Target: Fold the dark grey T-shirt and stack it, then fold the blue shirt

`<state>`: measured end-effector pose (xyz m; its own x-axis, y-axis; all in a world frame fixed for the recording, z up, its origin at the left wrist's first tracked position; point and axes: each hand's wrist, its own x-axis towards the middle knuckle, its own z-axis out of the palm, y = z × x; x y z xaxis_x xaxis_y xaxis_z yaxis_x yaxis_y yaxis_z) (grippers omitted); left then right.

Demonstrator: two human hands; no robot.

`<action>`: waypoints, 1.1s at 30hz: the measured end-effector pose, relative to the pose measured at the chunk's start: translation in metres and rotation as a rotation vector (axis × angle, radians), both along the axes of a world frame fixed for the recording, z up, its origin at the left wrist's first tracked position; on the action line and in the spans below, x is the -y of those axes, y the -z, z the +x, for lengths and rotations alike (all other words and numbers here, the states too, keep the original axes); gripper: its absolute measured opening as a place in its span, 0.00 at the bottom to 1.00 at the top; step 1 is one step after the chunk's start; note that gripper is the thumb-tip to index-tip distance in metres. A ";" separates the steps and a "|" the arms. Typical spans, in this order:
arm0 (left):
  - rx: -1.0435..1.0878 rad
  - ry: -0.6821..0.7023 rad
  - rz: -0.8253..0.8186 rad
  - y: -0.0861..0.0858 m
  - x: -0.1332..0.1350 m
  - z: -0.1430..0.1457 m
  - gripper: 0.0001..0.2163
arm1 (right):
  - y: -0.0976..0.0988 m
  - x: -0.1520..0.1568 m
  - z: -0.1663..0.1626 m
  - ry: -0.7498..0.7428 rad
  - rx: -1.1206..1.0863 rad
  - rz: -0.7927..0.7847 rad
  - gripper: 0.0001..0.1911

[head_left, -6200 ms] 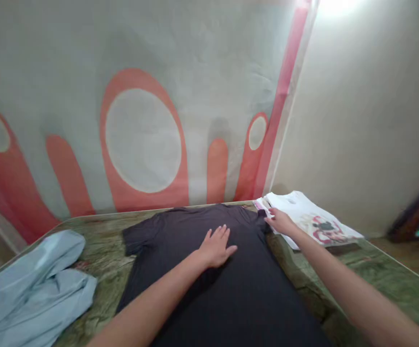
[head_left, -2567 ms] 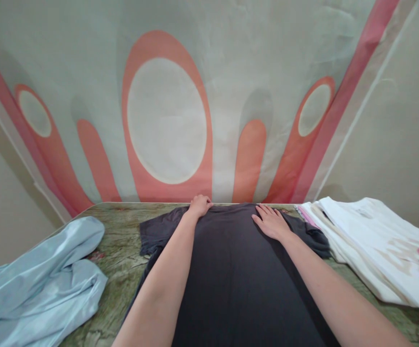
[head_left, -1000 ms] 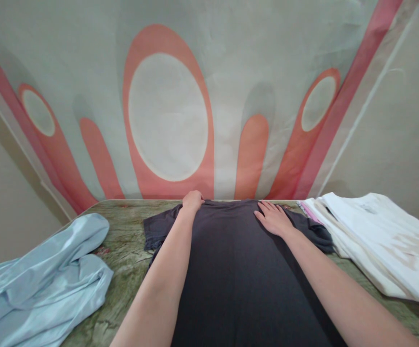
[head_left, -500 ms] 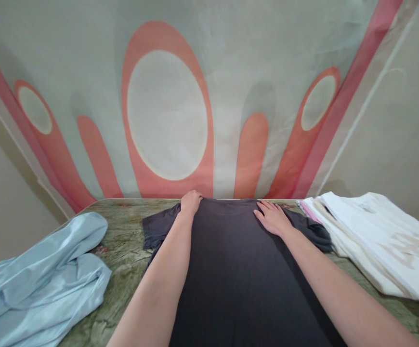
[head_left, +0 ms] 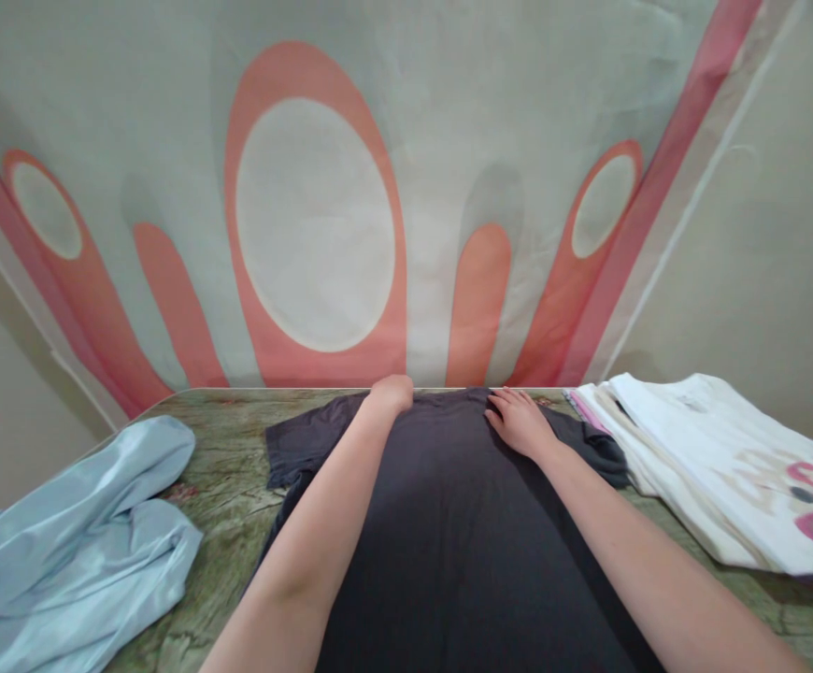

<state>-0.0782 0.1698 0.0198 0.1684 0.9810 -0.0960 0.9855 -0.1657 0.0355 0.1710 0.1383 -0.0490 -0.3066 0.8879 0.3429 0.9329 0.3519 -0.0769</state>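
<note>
A dark grey T-shirt (head_left: 449, 542) lies spread flat on the green marbled table (head_left: 231, 486), collar toward the far edge. My left hand (head_left: 392, 393) is curled closed at the shirt's far edge near the collar, gripping the fabric. My right hand (head_left: 517, 422) rests flat on the shirt's right shoulder, fingers stretched out together. One sleeve sticks out to the left, the other to the right.
A crumpled light blue satin garment (head_left: 77, 542) lies at the table's left. A stack of white printed T-shirts (head_left: 715, 467) sits at the right. A wall with orange and pink shapes rises right behind the table's far edge.
My left hand has shifted slightly right along the collar edge. My right hand stays flat on the shoulder. The view has drifted a little.
</note>
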 end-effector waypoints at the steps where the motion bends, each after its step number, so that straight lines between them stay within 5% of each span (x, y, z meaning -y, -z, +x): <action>1: 0.011 0.053 -0.030 0.001 0.005 0.015 0.10 | -0.001 0.000 -0.001 -0.023 -0.011 -0.011 0.23; 6: 0.081 0.212 -0.042 0.030 0.034 0.072 0.21 | 0.000 0.000 -0.008 -0.170 -0.051 -0.118 0.25; 13: 0.100 0.200 0.081 0.063 0.033 0.073 0.29 | 0.002 0.002 -0.002 -0.003 -0.005 -0.216 0.30; 19: 0.106 0.202 0.071 0.062 0.031 0.073 0.30 | -0.010 0.009 0.006 0.085 0.015 -0.334 0.35; 25: 0.118 0.200 0.077 0.064 0.031 0.073 0.30 | -0.011 0.054 0.016 -0.158 0.037 -0.285 0.34; 30: 0.116 0.188 0.081 0.054 0.037 0.074 0.28 | -0.016 0.081 0.051 0.046 0.090 -0.267 0.34; 33: 0.121 0.227 0.171 0.043 0.052 0.074 0.27 | -0.021 0.105 0.055 0.030 0.083 -0.248 0.33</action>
<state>-0.0040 0.1177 -0.0235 0.3855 0.9171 0.1016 0.9128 -0.3952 0.1033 0.2264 0.0335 -0.0282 -0.2967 0.9508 0.0889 0.9494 0.3037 -0.0802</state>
